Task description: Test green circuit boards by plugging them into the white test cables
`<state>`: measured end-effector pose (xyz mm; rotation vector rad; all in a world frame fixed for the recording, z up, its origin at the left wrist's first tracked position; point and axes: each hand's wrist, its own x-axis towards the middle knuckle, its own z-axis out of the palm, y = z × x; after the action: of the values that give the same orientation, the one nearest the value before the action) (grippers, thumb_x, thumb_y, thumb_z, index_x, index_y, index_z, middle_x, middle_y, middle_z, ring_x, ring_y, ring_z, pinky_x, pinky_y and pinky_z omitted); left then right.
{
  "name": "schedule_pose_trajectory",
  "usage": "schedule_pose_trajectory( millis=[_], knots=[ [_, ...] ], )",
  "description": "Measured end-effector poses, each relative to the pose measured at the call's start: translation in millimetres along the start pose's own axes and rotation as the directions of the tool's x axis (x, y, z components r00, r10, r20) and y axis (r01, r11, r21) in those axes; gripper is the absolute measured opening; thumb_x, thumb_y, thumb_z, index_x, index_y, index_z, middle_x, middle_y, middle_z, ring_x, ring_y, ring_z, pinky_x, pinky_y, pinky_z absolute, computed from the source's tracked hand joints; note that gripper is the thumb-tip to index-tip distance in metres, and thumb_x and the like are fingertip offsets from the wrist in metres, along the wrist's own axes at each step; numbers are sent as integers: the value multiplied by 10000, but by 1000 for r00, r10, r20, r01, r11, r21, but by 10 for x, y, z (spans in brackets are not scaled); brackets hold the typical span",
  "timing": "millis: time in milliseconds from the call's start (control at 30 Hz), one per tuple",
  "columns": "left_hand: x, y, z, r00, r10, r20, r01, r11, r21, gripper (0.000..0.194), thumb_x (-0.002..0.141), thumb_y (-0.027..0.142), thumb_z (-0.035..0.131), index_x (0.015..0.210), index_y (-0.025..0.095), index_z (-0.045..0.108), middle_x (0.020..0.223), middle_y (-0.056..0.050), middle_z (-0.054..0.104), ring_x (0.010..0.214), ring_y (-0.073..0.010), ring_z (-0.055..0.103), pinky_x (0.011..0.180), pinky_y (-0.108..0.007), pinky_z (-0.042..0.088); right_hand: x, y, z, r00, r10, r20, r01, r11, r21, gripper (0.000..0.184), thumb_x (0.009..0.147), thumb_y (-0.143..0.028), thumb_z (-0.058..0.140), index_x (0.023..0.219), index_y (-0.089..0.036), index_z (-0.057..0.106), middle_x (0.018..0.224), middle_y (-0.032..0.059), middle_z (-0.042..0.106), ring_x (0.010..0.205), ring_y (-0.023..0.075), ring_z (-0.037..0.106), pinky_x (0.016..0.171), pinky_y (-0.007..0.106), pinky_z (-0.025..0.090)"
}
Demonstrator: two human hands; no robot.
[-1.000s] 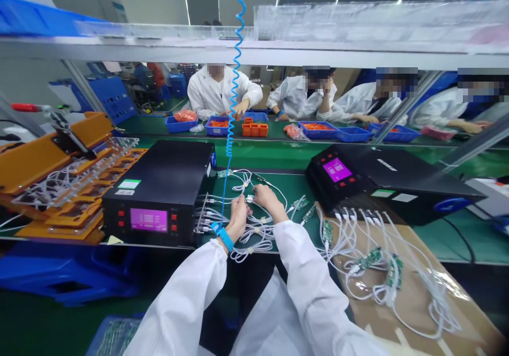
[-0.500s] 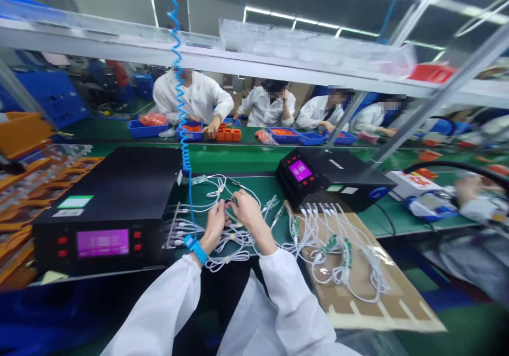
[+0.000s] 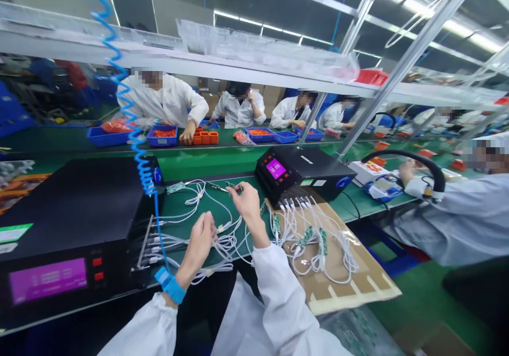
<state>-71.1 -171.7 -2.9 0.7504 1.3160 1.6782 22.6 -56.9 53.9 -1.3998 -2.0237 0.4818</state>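
Observation:
My right hand (image 3: 245, 201) is raised over the green bench, its thumb and fingers pinching a small circuit board (image 3: 229, 185), mostly covered by the fingertips. My left hand (image 3: 202, 237) is closed lower and to the left, above the white cables (image 3: 225, 242); whatever it grips is hidden by the fingers. A blue wrist strap (image 3: 170, 286) circles my left wrist. Another circuit board (image 3: 175, 187) lies at the end of a white cable near the back of the bench. Cables plug into the side of the black test unit (image 3: 75, 202) at left.
A second black unit (image 3: 306, 168) stands at right, its cables and boards spread over a cardboard sheet (image 3: 338, 287). A blue coiled cord (image 3: 127, 107) hangs at left. Across the bench, people in white coats work beside blue bins (image 3: 162, 141). A metal shelf (image 3: 254, 64) runs overhead.
My hands, together before, are now apart: the right is higher with the board, the left lower. The view has swung to the right.

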Motion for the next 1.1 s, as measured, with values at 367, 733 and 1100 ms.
schedule_pose_trajectory(
  millis=[367,733,1100],
  knots=[
    [124,88,186,999,25,20,-23,995,-101,682,704,759,792,1004,211,518,610,81,496,478,-72,368,478,-196,298,-117,-359,35,973,-225,-59,232,927,294,155,974,-357,624,945,-215,680,921,38,721,825,181,652,791,282,478],
    [181,177,191,996,34,86,-26,996,-88,650,673,743,816,746,151,558,598,63,448,466,-26,272,434,-187,186,240,-259,217,953,-83,290,-164,664,729,293,913,-448,694,821,-170,710,710,8,729,473,93,487,450,219,385],
    [197,-22,105,991,-119,52,122,991,-47,682,610,718,859,843,123,620,557,68,497,430,-30,314,410,-173,203,1069,-144,417,975,212,66,-182,592,786,316,997,-390,591,773,-168,613,672,7,683,588,94,585,600,219,487]
  ],
)
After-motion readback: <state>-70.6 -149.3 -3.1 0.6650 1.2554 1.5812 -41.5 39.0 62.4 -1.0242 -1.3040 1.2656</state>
